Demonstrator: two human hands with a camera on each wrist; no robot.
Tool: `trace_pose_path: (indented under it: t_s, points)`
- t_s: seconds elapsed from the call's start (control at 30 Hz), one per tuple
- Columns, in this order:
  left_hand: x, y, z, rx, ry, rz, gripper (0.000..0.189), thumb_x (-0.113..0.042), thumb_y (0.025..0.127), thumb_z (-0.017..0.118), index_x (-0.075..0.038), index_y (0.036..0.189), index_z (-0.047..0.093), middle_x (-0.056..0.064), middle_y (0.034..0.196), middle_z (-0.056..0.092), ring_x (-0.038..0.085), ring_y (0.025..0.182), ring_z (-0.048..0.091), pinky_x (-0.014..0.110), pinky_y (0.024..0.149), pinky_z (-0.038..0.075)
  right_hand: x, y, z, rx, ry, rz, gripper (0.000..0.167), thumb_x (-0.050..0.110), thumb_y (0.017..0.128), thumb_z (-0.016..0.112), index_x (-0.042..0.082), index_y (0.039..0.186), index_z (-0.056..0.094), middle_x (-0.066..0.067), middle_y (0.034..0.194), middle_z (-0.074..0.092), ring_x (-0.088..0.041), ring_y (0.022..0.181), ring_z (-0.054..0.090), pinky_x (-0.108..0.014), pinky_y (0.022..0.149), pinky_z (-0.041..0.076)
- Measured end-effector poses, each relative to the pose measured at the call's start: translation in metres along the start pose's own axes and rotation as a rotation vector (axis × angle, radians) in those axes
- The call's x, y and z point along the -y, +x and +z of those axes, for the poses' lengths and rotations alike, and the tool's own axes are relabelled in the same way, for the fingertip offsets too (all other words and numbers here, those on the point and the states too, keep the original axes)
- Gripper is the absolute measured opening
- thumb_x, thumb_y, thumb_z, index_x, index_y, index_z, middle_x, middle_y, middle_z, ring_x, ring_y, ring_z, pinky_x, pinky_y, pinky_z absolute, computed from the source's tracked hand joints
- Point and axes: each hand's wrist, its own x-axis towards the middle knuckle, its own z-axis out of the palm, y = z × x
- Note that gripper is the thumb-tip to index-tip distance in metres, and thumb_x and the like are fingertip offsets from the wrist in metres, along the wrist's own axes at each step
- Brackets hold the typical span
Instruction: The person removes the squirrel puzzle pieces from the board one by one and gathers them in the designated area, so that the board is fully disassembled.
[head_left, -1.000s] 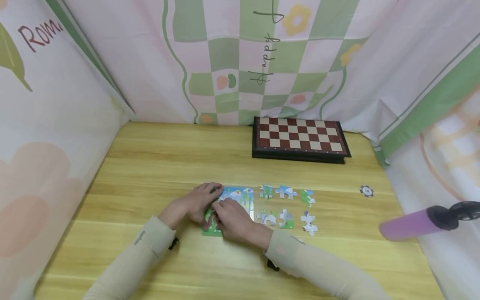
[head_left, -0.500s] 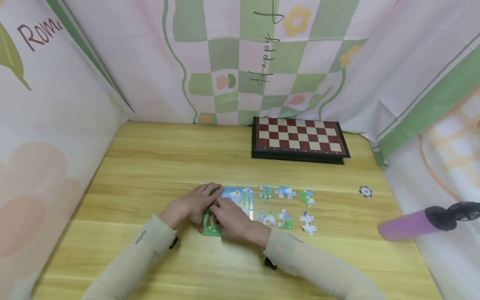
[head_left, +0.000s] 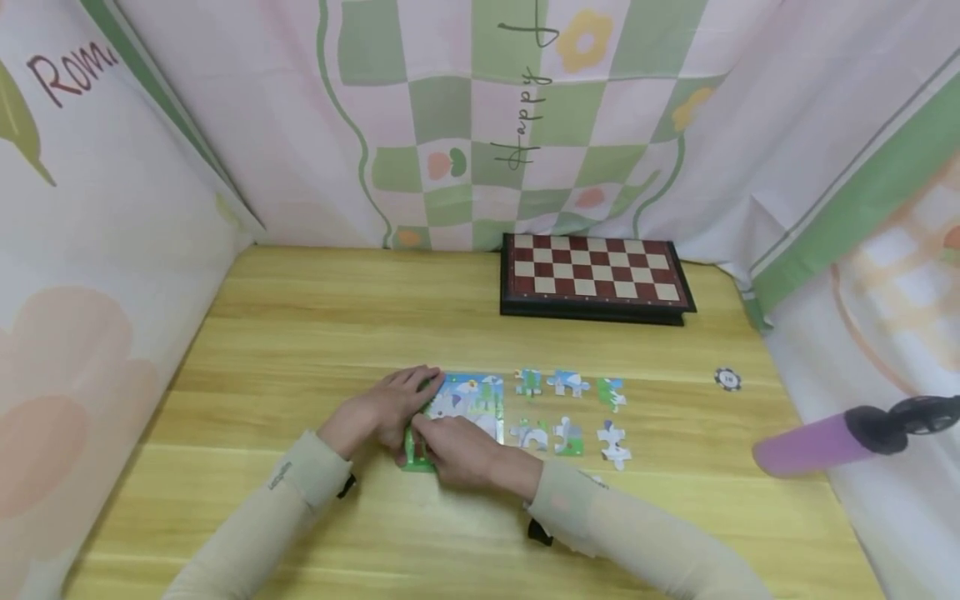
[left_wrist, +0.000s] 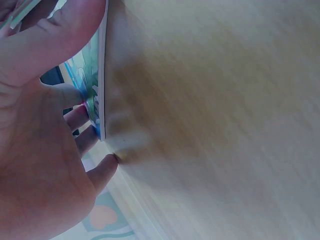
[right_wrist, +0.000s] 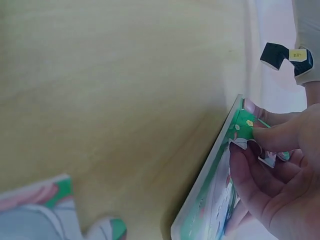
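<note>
A shallow jigsaw puzzle board (head_left: 472, 385) with a blue and green picture lies on the table. My left hand (head_left: 386, 408) rests along its left side, fingers reaching the far edge and thumb near the front corner. In the left wrist view, the little finger (left_wrist: 104, 172) touches the table. My right hand (head_left: 459, 450) is over the board's front left part. In the right wrist view, it pinches a green jigsaw piece (right_wrist: 244, 124) between thumb and fingers, low over the board's end; the hands partly cover this piece. Whether it sits in the picture I cannot tell.
Several loose jigsaw pieces (head_left: 568, 383) lie in two rows right of the board. A folded chessboard (head_left: 596, 279) stands at the back. To the right are a poker chip (head_left: 727, 379) and a purple bottle with a black cap (head_left: 802, 443). Printed curtains (head_left: 442, 108) surround the table.
My right hand has shifted slightly left and toward the front of the board, uncovering more of the picture. The left hand stays in place. The head view has shifted slightly.
</note>
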Motion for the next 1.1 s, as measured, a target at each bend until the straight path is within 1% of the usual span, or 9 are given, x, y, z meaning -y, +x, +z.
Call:
trace_pose_path:
  t_s: [0.1,0.3,0.4,0.53,0.63,0.73,0.87,1.03,1.1]
  points:
    - [0.001,0.000,0.000,0.003,0.000,0.003,0.141,-0.041,0.064,0.098,-0.013,0.168,0.008,0.009,0.177,0.007,0.034,0.165,0.011,0.050,0.136,0.017,0.002,-0.003,-0.004,-0.007,0.002,0.002,0.017,0.000,0.099,0.058,0.013,0.110,0.058,0.000,0.097,0.072,-0.005,0.079,0.063,-0.014,0.070,0.053]
    - [0.000,0.001,0.002,0.015,-0.019,-0.026,0.141,-0.039,0.064,0.099,-0.014,0.168,0.007,0.009,0.178,0.005,0.034,0.165,0.008,0.051,0.136,0.015,-0.009,-0.025,-0.021,-0.095,0.055,-0.021,0.021,0.005,0.103,0.054,0.008,0.123,0.062,-0.004,0.111,0.075,-0.016,0.100,0.072,-0.024,0.087,0.061]
    - [-0.001,0.001,0.005,0.025,-0.014,-0.043,0.142,-0.040,0.063,0.099,-0.014,0.168,0.007,0.009,0.178,0.006,0.034,0.165,0.009,0.051,0.136,0.016,-0.023,-0.044,-0.028,-0.139,0.057,-0.026,0.022,0.003,0.101,0.057,0.007,0.121,0.066,-0.004,0.109,0.074,-0.016,0.096,0.070,-0.024,0.085,0.061]
    - [-0.001,0.001,0.008,0.033,-0.008,-0.049,0.142,-0.041,0.063,0.099,-0.015,0.168,0.007,0.009,0.178,0.005,0.034,0.165,0.008,0.051,0.136,0.015,-0.042,-0.071,-0.037,-0.212,0.013,-0.023,0.022,-0.003,0.096,0.060,0.005,0.114,0.069,-0.005,0.102,0.074,-0.015,0.090,0.068,-0.022,0.079,0.061]
    - [-0.001,0.002,0.010,0.036,-0.008,-0.052,0.142,-0.041,0.063,0.098,-0.015,0.168,0.006,0.009,0.178,0.003,0.034,0.165,0.007,0.051,0.136,0.014,-0.055,-0.092,-0.047,-0.258,-0.022,0.010,0.023,-0.006,0.094,0.059,0.005,0.111,0.071,-0.004,0.099,0.074,-0.014,0.088,0.068,-0.024,0.078,0.061]
    - [-0.001,0.003,0.009,0.046,-0.016,-0.061,0.143,-0.041,0.064,0.098,-0.016,0.168,0.004,0.008,0.178,0.000,0.033,0.165,0.005,0.051,0.137,0.013,-0.066,-0.116,-0.059,-0.276,-0.049,0.067,0.025,-0.006,0.093,0.059,0.006,0.110,0.072,-0.001,0.097,0.075,-0.011,0.088,0.068,-0.025,0.079,0.062]
    - [-0.002,0.004,0.008,0.045,-0.034,-0.054,0.143,-0.040,0.064,0.098,-0.016,0.168,0.003,0.009,0.178,0.000,0.033,0.165,0.004,0.051,0.136,0.013,-0.080,-0.150,-0.073,-0.264,-0.050,0.152,0.022,-0.004,0.092,0.063,0.009,0.108,0.073,0.003,0.093,0.074,-0.004,0.082,0.064,-0.022,0.073,0.059]
    - [-0.003,0.003,0.004,0.039,-0.029,-0.043,0.142,-0.038,0.064,0.098,-0.014,0.168,0.004,0.010,0.178,0.001,0.034,0.165,0.005,0.051,0.136,0.012,-0.097,-0.191,-0.079,-0.179,-0.001,0.290,0.019,0.001,0.095,0.065,0.014,0.107,0.073,0.008,0.094,0.073,-0.001,0.085,0.064,-0.022,0.073,0.059]
    - [-0.003,0.004,0.003,0.034,-0.029,-0.041,0.142,-0.037,0.064,0.098,-0.014,0.168,0.005,0.010,0.178,0.001,0.034,0.165,0.006,0.051,0.136,0.012,-0.102,-0.206,-0.080,-0.129,0.020,0.325,0.018,0.003,0.095,0.065,0.016,0.105,0.072,0.010,0.092,0.071,0.000,0.084,0.063,-0.023,0.073,0.058]
